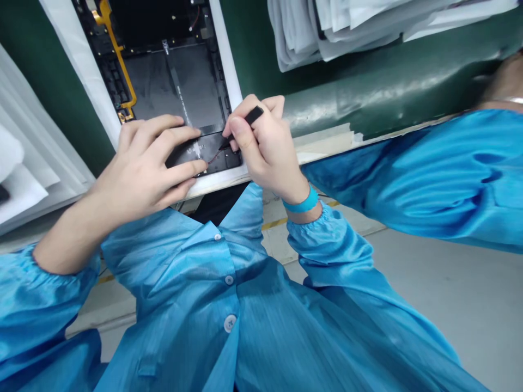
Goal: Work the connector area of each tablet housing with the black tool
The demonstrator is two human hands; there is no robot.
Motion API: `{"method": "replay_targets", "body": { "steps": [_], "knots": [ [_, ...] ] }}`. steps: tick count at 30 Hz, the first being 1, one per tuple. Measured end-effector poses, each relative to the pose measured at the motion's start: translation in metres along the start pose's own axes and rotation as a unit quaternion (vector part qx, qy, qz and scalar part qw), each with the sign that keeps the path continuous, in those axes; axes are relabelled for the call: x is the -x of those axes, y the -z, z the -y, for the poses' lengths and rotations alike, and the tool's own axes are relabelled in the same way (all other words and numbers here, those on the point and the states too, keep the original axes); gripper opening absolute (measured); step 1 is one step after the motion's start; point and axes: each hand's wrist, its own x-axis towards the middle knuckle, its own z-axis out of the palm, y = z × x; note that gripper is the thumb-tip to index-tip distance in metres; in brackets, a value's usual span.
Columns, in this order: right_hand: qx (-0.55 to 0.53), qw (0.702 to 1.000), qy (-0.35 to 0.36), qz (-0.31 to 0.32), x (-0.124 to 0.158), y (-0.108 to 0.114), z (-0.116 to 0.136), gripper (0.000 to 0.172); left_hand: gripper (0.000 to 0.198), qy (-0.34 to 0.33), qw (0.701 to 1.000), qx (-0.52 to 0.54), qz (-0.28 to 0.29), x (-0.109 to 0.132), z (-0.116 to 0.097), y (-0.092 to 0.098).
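Observation:
An opened electronic device [196, 71], tablet-like with its black inside parts exposed, lies before me on a white sheet. My left hand [149, 163] rests over its near left part, fingers spread, the tips touching the black surface. In my right hand [265, 144] is a slim black pointed tool [254, 115], gripped like a pen between thumb and fingers. Its tip points down at the device's near right part, beside a thin dark red wire [214, 156]. Whether the tip touches the wire I cannot tell. An orange flex cable [122, 60] runs along the device's left side.
Stacked white sheets or sleeves [294, 32] lie at the back right of the green mat [253, 49], with more white sheets [36, 120] at the left. At the right, another person's blue sleeve [441, 174] reaches over the table edge. Tape [327, 140] lines that edge.

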Motion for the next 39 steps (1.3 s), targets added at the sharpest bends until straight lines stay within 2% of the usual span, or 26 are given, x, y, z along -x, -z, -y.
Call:
{"method": "replay_targets", "body": {
  "steps": [10,14,17,24,28,31,35,39],
  "knots": [
    [-0.071,0.992,0.063,0.088,0.0,0.002,-0.001,0.037,0.033,0.011,0.999,0.009,0.043,-0.003,-0.001,0.005],
    [-0.073,0.993,0.037,0.091,0.001,0.002,0.0,0.037,0.039,-0.005,1.0,-0.018,0.018,-0.005,-0.001,0.008],
    [-0.066,0.993,0.016,0.102,0.001,0.003,0.001,0.04,0.033,-0.014,0.999,-0.038,0.005,-0.005,-0.001,0.006],
    [-0.08,0.987,0.001,0.141,-0.003,-0.001,-0.007,0.051,0.033,0.014,0.999,0.003,0.049,-0.005,-0.001,0.003],
    [-0.082,0.99,-0.008,0.111,-0.001,0.0,-0.008,0.049,0.034,0.02,0.999,0.007,0.046,-0.003,-0.001,0.002],
    [-0.084,0.993,0.011,0.081,0.001,0.002,-0.005,0.044,0.036,0.021,0.999,0.015,0.043,-0.002,0.001,0.0],
    [-0.074,0.994,-0.014,0.085,0.001,0.003,-0.001,0.048,0.039,0.028,0.998,0.044,0.036,-0.002,0.001,0.0],
    [-0.068,0.991,-0.04,0.105,0.0,0.002,-0.002,0.055,0.033,0.042,0.998,0.043,0.034,-0.004,-0.001,0.004]
  ]
}}
